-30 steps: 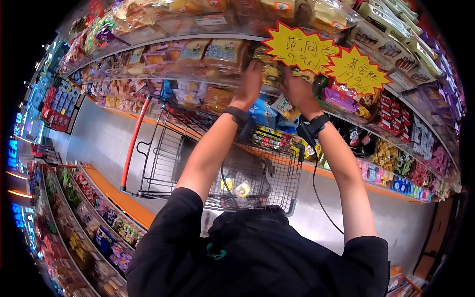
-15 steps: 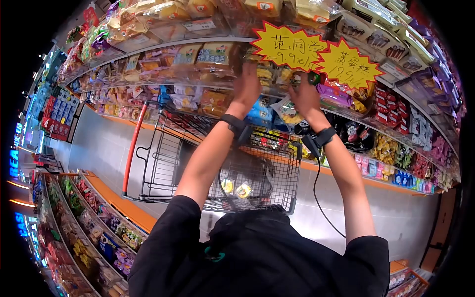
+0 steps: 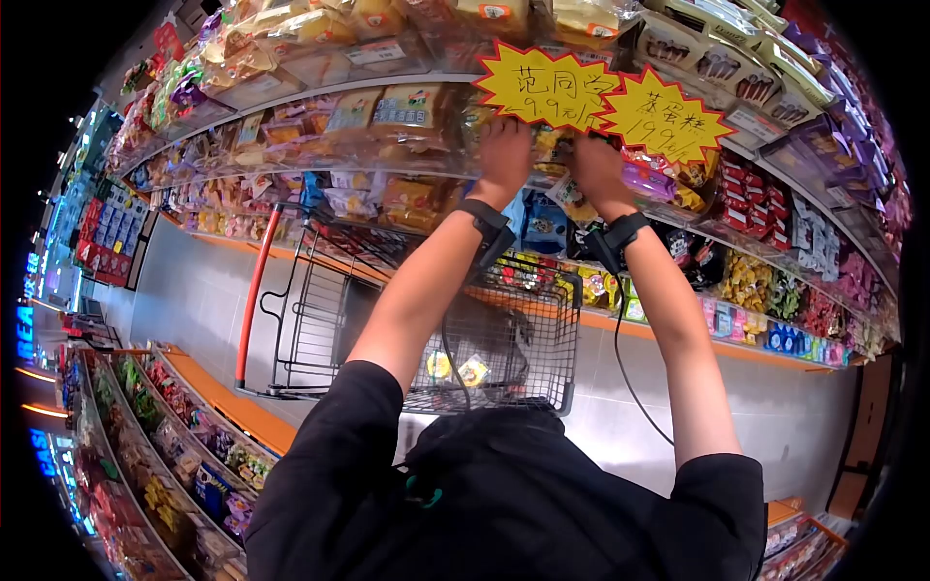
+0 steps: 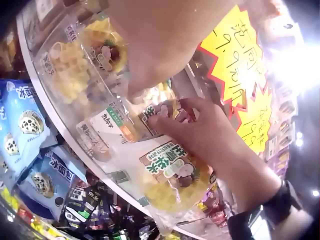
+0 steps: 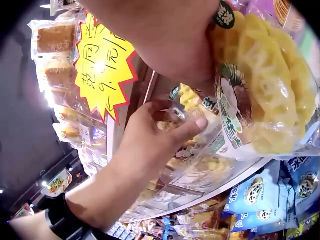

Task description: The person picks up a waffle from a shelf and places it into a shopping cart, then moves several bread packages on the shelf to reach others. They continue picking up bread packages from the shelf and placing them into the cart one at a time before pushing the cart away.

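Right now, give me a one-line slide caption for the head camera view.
Left hand and right hand handle bagged snacks on a shelf under yellow price signs, above a wire shopping cart.

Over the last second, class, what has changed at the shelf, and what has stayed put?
The right hand, lower half a second ago, has risen to the shelf beside the left hand, which pinches a clear packet; both now work under the yellow price signs. The trolley stays put.
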### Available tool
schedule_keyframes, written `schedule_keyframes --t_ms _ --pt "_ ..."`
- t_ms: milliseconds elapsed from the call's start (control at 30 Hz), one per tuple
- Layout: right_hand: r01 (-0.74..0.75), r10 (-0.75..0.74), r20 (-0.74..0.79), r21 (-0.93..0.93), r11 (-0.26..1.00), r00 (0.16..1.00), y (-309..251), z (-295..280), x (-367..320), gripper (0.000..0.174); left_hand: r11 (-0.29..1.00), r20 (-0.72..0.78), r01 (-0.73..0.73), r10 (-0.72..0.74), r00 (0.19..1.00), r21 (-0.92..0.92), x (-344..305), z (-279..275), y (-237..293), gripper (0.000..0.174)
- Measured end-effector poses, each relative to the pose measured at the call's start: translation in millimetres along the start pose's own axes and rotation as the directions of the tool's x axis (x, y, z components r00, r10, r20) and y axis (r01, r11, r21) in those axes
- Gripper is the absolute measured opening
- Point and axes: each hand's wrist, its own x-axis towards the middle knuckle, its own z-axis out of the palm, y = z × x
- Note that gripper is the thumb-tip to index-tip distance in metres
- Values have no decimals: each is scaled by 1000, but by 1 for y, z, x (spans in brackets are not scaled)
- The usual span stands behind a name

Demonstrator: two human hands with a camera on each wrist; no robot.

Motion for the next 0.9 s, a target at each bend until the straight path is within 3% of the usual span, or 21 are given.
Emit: schedule_keyframes --t_ms 67,167,267,367,400,500,533,633,733,833,900 --pt "-11 15 72 -54 998 997 -4 2 4 38 998 52 40 -43 998 54 3 6 -1 57" --pt "-3 5 48 -56 998 999 -11 2 -4 41 988 -3 21 -20 1000 153 1 10 4 48" --pt "-43 47 50 -63 997 998 -17 6 -9 46 981 48 42 -52 998 190 0 21 -1 49" --pt "-71 70 73 8 997 995 -19 -10 -9 51 987 36 36 -42 998 155 3 21 -5 51" --pt "-57 55 29 84 995 998 -16 -7 -8 47 996 78 45 -51 996 78 1 17 -8 50" --pt "-59 55 43 87 994 998 -8 -9 -3 40 994 19 -18 20 1000 -112 -3 16 -24 48" --pt "-52 48 52 76 996 997 -9 -10 -1 35 992 -22 -47 45 999 -114 -4 15 -26 43" --pt "15 -18 62 52 999 998 -7 -9 6 34 990 64 -11 20 998 -139 -4 9 -33 37" --pt "54 -58 98 38 998 993 -9 -14 10 34 985 17 -37 40 999 -170 0 4 -39 29" --pt "130 -136 48 99 987 990 -13 -16 12 35 971 12 11 -8 1000 -237 2 6 -45 24" --pt "138 -143 22 146 980 990 -19 -20 10 27 960 -4 -3 2 1000 -280 3 4 -46 23"
